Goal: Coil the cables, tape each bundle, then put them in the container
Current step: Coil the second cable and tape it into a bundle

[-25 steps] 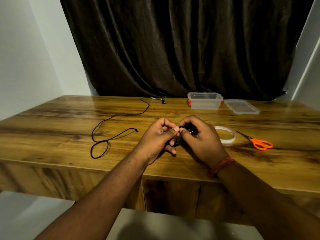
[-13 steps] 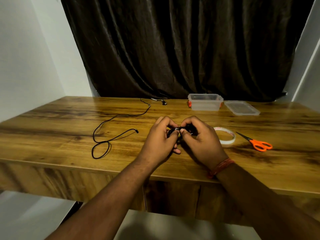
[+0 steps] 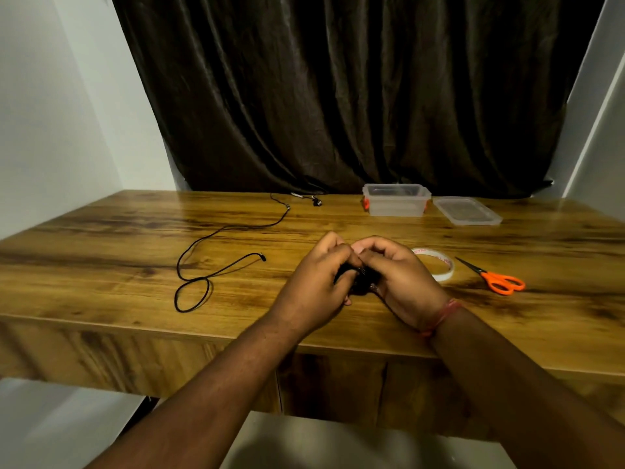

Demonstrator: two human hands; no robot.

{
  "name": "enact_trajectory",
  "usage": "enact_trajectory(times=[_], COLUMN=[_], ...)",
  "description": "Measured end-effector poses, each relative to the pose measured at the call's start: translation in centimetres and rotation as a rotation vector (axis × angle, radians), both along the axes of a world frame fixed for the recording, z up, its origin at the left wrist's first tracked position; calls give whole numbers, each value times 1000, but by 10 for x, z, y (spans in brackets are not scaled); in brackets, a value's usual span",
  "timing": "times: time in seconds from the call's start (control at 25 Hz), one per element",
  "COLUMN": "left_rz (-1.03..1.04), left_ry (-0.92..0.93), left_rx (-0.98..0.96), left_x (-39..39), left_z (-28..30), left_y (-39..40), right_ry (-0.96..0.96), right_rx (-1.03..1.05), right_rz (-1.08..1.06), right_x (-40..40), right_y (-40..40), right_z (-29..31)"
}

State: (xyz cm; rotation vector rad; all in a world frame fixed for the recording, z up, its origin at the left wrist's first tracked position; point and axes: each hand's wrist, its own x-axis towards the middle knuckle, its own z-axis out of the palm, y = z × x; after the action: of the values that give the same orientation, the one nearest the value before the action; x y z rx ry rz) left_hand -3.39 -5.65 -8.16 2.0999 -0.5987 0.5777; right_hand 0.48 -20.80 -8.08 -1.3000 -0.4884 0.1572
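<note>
Both hands meet over the middle of the wooden table point(image 3: 101, 265). My left hand point(image 3: 318, 286) and my right hand point(image 3: 399, 282) grip a small black coiled cable bundle point(image 3: 360, 282) between them; most of the bundle is hidden by the fingers. A second black cable point(image 3: 216, 262) lies loose and uncoiled on the table to the left, running back toward the curtain. A white tape roll point(image 3: 439, 265) lies flat just right of my right hand. The clear container point(image 3: 395, 201) with orange clips stands open at the back.
The container's clear lid point(image 3: 466, 211) lies beside it on the right. Orange-handled scissors point(image 3: 497, 279) lie right of the tape roll. A dark curtain point(image 3: 338, 96) hangs behind the table, with white walls on both sides.
My hands have stayed together on the bundle, with the fingers shifting slightly around it. The view has tilted up a little. The loose cable, tape and scissors lie as before.
</note>
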Motion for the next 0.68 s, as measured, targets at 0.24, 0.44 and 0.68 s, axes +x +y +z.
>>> enact_trajectory(times=[0.24,0.44,0.68], left_rz=[-30,-26,-22], left_ry=[-51,-87,-43], left_rx=[57,130,95], left_x=[1,2,3], left_z=[-3,-6,-4], left_y=[1,2,1], right_ry=[183,241,166], right_rx=[96,79,91], right_rz=[129,174,40], right_x=[3,6,8], right_y=[-7,-14,-11], right_z=[1,-1,-1])
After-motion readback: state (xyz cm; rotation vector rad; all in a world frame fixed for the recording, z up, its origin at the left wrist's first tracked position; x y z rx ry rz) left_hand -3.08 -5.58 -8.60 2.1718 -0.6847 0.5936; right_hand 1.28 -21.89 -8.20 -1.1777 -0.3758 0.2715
